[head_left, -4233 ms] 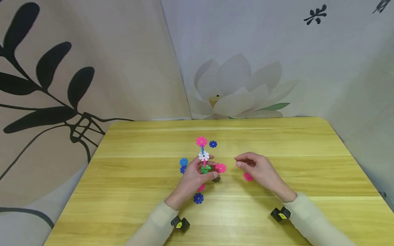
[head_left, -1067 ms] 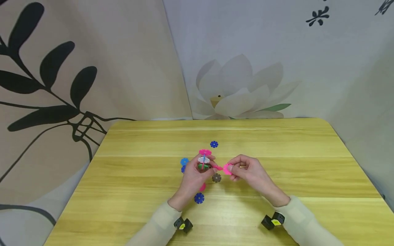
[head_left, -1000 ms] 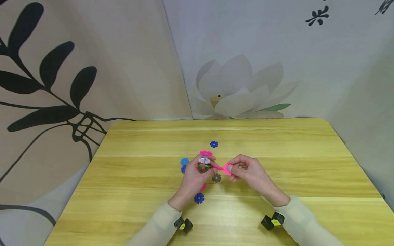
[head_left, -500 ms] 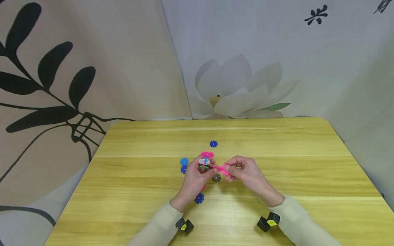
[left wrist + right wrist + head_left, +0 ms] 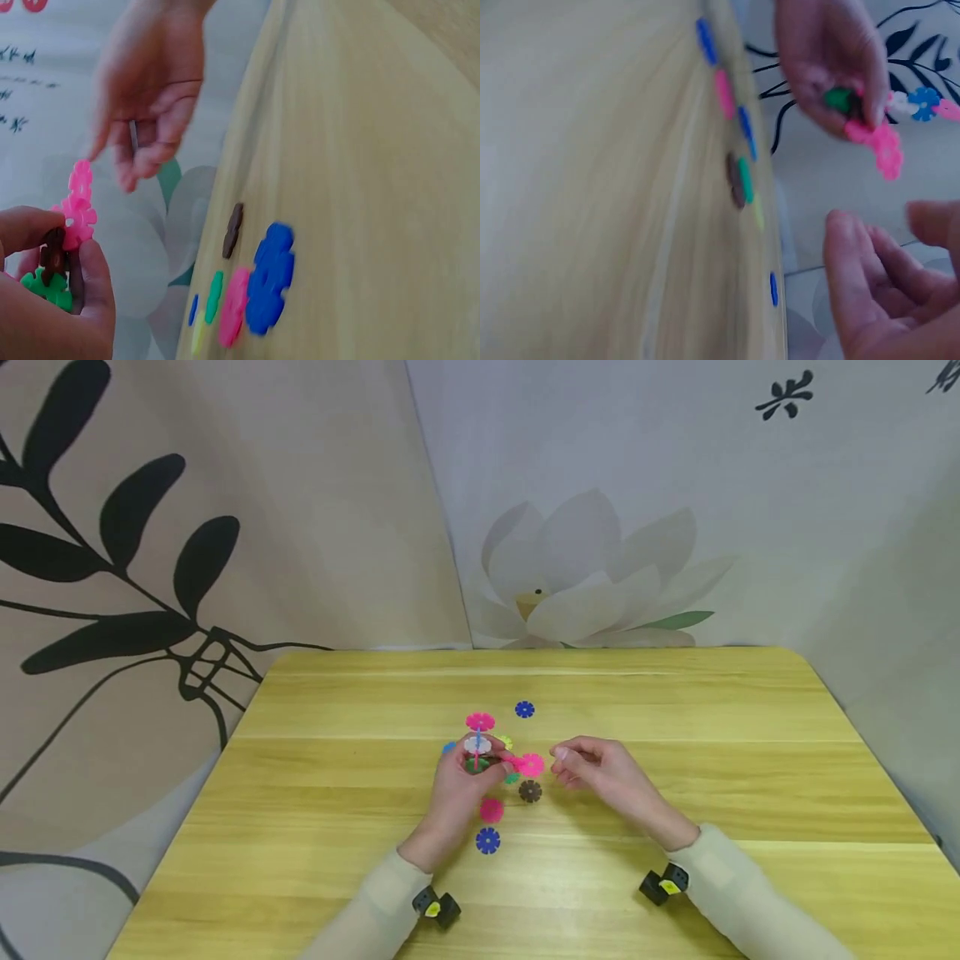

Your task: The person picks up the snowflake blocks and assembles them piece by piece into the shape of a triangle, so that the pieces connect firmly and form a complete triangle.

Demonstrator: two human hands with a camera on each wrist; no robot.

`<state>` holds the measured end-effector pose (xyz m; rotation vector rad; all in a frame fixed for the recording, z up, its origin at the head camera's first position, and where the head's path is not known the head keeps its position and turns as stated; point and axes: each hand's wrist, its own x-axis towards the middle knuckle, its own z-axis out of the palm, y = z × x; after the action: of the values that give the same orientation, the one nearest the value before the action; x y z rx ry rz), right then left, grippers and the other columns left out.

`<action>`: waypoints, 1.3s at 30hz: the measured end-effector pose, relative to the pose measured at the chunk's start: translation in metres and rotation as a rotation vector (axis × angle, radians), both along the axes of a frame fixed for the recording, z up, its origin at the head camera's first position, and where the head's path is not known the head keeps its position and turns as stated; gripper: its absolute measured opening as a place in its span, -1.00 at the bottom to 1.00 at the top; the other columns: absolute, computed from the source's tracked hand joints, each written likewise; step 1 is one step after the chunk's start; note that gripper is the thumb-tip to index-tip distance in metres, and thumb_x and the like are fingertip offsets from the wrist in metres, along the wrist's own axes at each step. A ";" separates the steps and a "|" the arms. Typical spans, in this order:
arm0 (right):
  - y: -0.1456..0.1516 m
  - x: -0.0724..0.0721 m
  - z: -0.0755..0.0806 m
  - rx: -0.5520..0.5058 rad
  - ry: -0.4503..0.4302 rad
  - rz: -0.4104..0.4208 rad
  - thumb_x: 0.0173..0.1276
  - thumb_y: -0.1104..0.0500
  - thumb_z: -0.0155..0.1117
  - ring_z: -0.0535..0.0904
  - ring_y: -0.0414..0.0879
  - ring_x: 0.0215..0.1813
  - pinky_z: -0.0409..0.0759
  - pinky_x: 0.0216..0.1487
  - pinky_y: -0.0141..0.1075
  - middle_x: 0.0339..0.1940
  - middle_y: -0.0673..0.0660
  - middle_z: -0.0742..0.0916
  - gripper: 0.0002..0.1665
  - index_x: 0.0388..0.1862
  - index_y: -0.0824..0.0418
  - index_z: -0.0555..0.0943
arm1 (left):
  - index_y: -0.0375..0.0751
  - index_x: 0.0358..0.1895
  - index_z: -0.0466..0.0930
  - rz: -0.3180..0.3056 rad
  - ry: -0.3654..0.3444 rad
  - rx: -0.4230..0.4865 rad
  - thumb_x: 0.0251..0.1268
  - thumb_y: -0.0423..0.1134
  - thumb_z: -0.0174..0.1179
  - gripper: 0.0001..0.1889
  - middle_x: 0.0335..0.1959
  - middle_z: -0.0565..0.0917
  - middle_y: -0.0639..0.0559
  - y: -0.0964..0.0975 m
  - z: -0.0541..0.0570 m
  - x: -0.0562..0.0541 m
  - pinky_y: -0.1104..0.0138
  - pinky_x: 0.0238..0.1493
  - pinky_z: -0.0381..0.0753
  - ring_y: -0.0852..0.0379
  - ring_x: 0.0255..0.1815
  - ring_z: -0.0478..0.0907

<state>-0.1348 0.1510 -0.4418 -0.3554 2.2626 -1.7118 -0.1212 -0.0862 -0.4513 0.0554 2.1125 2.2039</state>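
My left hand (image 5: 453,789) holds a chain of interlocking plastic snowflake discs above the table. One branch runs away from me, from a green disc (image 5: 477,766) past a white disc (image 5: 477,745) to a pink disc (image 5: 480,722). To the right, another pink disc (image 5: 532,765) forms the outer end. In the left wrist view, thumb and fingers pinch around a brown disc (image 5: 53,255) between green and pink ones. My right hand (image 5: 611,777) is just right of the chain's pink end, fingers loosely bent with nothing between them.
Loose discs lie on the wooden table (image 5: 712,735): dark blue (image 5: 525,709) at the back, brown (image 5: 530,791), pink (image 5: 492,811) and another dark blue (image 5: 487,841) nearer me. A yellow disc (image 5: 507,742), a green one (image 5: 512,778) and a light blue one (image 5: 449,747) are partly covered.
My right hand picked up a loose pink disc, brought it to the chain and let go; it now sits at the chain's right end. My left hand has shifted left with the chain.
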 end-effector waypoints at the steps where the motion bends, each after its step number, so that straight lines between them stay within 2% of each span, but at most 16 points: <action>1: 0.001 -0.001 0.000 0.046 0.036 0.010 0.60 0.10 0.22 0.73 0.18 -0.05 0.76 -0.03 -0.09 -0.06 0.33 0.76 -0.57 0.15 0.47 0.62 | -0.34 0.02 0.60 0.007 -0.011 0.006 0.21 -0.45 0.39 -0.68 -0.09 0.75 -0.10 -0.003 0.001 -0.001 0.27 0.06 0.68 0.04 -0.04 0.70; 4: 0.001 -0.005 -0.002 0.189 0.151 0.066 0.54 0.17 0.28 0.72 0.05 -0.02 0.73 0.01 -0.18 -0.02 0.23 0.78 -0.69 0.10 0.37 0.68 | -0.31 0.05 0.60 0.019 -0.043 0.016 0.19 -0.43 0.40 -0.65 -0.09 0.75 -0.08 -0.011 0.003 -0.001 0.23 0.10 0.64 0.05 -0.04 0.68; 7: -0.003 -0.008 -0.003 0.312 0.246 0.125 0.48 0.22 0.33 0.69 -0.06 0.00 0.71 0.04 -0.21 -0.01 0.13 0.78 -0.75 0.06 0.28 0.72 | -0.31 0.08 0.59 0.004 -0.058 0.030 0.19 -0.41 0.40 -0.62 -0.07 0.73 -0.07 -0.018 0.003 -0.001 0.18 0.18 0.59 0.03 -0.01 0.66; 13: -0.018 -0.014 -0.007 0.479 0.326 0.200 0.40 0.22 0.42 0.67 -0.07 0.04 0.68 0.09 -0.11 -0.01 0.01 0.77 -0.72 0.06 0.19 0.75 | -0.34 0.10 0.57 -0.012 -0.064 0.073 0.20 -0.42 0.38 -0.62 -0.05 0.72 -0.10 -0.028 0.002 0.000 0.10 0.26 0.53 -0.03 0.04 0.63; 16: -0.025 -0.016 -0.010 0.530 0.328 0.241 0.38 0.17 0.46 0.66 -0.09 0.02 0.66 0.08 -0.13 -0.03 -0.02 0.75 -0.69 0.08 0.16 0.75 | -0.31 0.07 0.58 0.002 -0.073 0.077 0.20 -0.43 0.37 -0.64 -0.06 0.72 -0.10 -0.030 0.001 0.000 0.11 0.26 0.53 -0.02 0.02 0.64; 21: -0.032 -0.016 -0.015 0.568 0.372 0.301 0.33 0.17 0.51 0.61 -0.12 -0.05 0.63 0.01 -0.19 -0.08 -0.01 0.72 -0.68 0.05 0.18 0.76 | -0.36 0.09 0.57 0.016 -0.091 0.082 0.20 -0.45 0.36 -0.62 -0.05 0.72 -0.09 -0.031 0.000 -0.001 0.13 0.24 0.55 -0.01 0.02 0.64; 26: -0.031 -0.017 -0.018 0.607 0.417 0.311 0.26 0.18 0.56 0.53 -0.16 -0.14 0.56 -0.06 -0.22 -0.17 -0.06 0.67 -0.78 -0.12 0.12 0.75 | -0.30 0.04 0.60 0.006 -0.092 0.098 0.18 -0.45 0.37 -0.66 -0.05 0.70 -0.08 -0.029 0.000 -0.002 0.16 0.22 0.57 -0.01 0.01 0.64; 33: -0.025 -0.014 -0.020 0.521 0.310 0.310 0.31 0.29 0.49 0.58 -0.28 -0.30 0.61 -0.22 -0.33 -0.34 -0.15 0.71 -0.79 -0.22 0.08 0.61 | -0.35 0.03 0.59 0.013 -0.101 0.113 0.17 -0.48 0.37 -0.66 -0.09 0.71 -0.07 -0.024 0.001 -0.003 0.17 0.19 0.58 0.01 -0.02 0.65; 39: -0.015 -0.007 -0.011 0.415 0.264 0.256 0.36 0.30 0.43 0.65 -0.24 -0.24 0.66 -0.18 -0.32 -0.29 -0.10 0.75 -0.82 -0.18 0.08 0.62 | -0.35 0.03 0.58 -0.003 -0.104 0.113 0.16 -0.47 0.38 -0.65 -0.12 0.69 -0.06 -0.019 0.002 -0.004 0.16 0.16 0.60 0.02 -0.04 0.63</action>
<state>-0.1419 0.1360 -0.4532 -0.7709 2.5447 -1.0900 -0.1247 -0.1047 -0.4496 -0.0476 1.9334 2.2697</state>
